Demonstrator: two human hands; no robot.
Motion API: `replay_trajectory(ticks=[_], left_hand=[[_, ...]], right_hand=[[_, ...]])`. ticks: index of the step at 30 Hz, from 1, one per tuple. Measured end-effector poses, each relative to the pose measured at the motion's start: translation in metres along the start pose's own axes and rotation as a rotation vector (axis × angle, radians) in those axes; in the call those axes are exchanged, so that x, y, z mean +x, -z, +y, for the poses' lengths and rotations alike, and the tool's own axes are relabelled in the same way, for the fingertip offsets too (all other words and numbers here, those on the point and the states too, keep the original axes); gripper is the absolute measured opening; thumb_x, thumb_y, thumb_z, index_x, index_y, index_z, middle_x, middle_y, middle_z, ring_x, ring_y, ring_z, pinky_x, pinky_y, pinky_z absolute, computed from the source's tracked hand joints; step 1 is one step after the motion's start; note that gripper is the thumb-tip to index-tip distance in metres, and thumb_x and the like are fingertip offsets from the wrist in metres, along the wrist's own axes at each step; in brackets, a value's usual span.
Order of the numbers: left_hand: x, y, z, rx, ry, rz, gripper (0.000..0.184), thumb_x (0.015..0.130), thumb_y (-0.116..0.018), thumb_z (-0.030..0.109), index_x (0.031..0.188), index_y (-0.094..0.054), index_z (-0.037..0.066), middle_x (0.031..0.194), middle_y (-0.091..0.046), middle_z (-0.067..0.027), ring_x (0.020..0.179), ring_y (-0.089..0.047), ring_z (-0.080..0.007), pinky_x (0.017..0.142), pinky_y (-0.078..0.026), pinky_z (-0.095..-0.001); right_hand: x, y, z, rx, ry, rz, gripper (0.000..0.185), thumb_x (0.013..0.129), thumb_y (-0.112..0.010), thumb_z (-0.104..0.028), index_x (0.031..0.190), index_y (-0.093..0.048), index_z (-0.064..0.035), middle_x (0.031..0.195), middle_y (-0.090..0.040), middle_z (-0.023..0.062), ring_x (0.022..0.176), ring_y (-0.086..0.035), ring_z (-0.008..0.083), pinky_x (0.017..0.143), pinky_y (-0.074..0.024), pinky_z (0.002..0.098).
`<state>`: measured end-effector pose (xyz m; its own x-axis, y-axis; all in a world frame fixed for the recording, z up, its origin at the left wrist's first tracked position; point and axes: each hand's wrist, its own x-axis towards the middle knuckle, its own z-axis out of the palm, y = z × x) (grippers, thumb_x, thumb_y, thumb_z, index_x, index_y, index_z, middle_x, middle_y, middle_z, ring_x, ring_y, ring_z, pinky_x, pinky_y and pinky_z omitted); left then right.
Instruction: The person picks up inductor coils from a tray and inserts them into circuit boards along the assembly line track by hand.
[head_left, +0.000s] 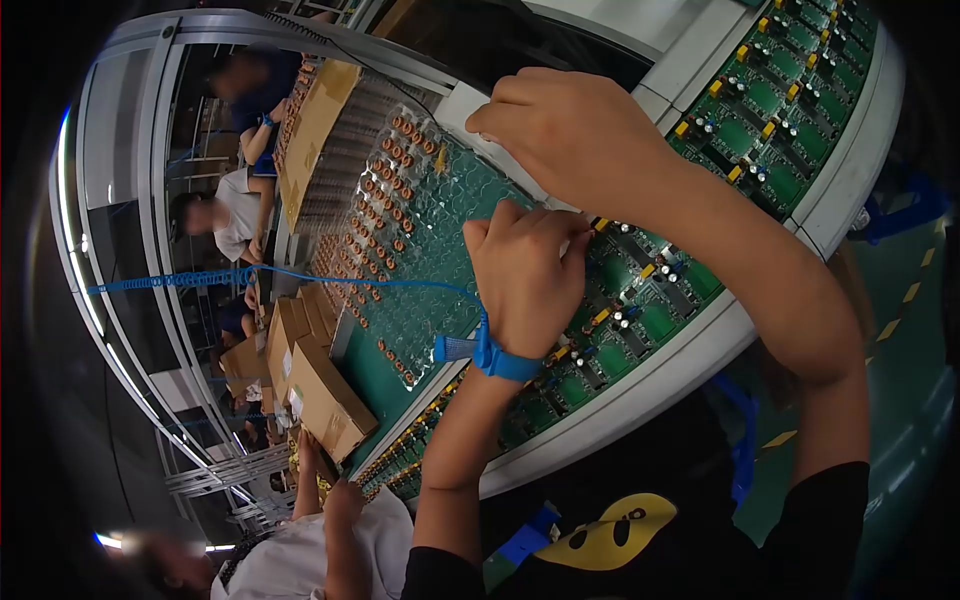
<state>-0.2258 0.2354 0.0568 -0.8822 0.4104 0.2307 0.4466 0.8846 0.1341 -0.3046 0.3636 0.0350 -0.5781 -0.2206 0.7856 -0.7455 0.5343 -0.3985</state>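
Note:
My left hand (530, 270), with a blue wrist strap (500, 360) and coiled cord, is closed above the near edge of the green circuit boards (650, 320). Its thumb and fingertips are pressed together; what they hold, if anything, is too small to tell. My right hand (570, 135) is above and beyond it, back of the hand up, fingers curled in over the rail beside the plastic tray. Anything inside those fingers is hidden. The clear tray (430, 260) holds rows of copper-coloured ring coils (385, 190) on a green surface.
Circuit boards with yellow parts (800, 90) line a conveyor with a pale rail (640, 370). Cardboard boxes (325, 390) stand at the tray's far left. A co-worker in white (300, 560) is at the lower left; other people (235, 215) sit farther off.

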Motion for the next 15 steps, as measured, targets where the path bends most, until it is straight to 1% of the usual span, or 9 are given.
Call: replay_trajectory(ticks=[10, 15], left_hand=[[-0.0024, -0.0017, 0.0010, 0.018, -0.016, 0.028, 0.011, 0.072, -0.073, 0.007, 0.083, -0.074, 0.011, 0.076, -0.069, 0.0002, 0.076, -0.054, -0.0201, 0.073, -0.032, -0.0366], [-0.0041, -0.0038, -0.0038, 0.003, -0.069, 0.050, 0.009, 0.073, -0.073, 0.008, 0.082, -0.073, 0.010, 0.078, -0.069, 0.0002, 0.076, -0.054, -0.0196, 0.072, -0.032, -0.0363]], right_hand=[[-0.0010, -0.0013, 0.0013, 0.003, 0.017, 0.011, 0.016, 0.081, -0.065, -0.009, 0.097, -0.068, -0.0084, 0.084, -0.061, 0.0023, 0.082, -0.062, 0.0212, 0.066, -0.0513, 0.0336], [-0.0010, -0.0011, 0.0011, 0.014, -0.008, -0.022, 0.016, 0.081, -0.065, -0.009, 0.097, -0.069, -0.0080, 0.084, -0.062, 0.0024, 0.082, -0.062, 0.0216, 0.066, -0.0514, 0.0342]])
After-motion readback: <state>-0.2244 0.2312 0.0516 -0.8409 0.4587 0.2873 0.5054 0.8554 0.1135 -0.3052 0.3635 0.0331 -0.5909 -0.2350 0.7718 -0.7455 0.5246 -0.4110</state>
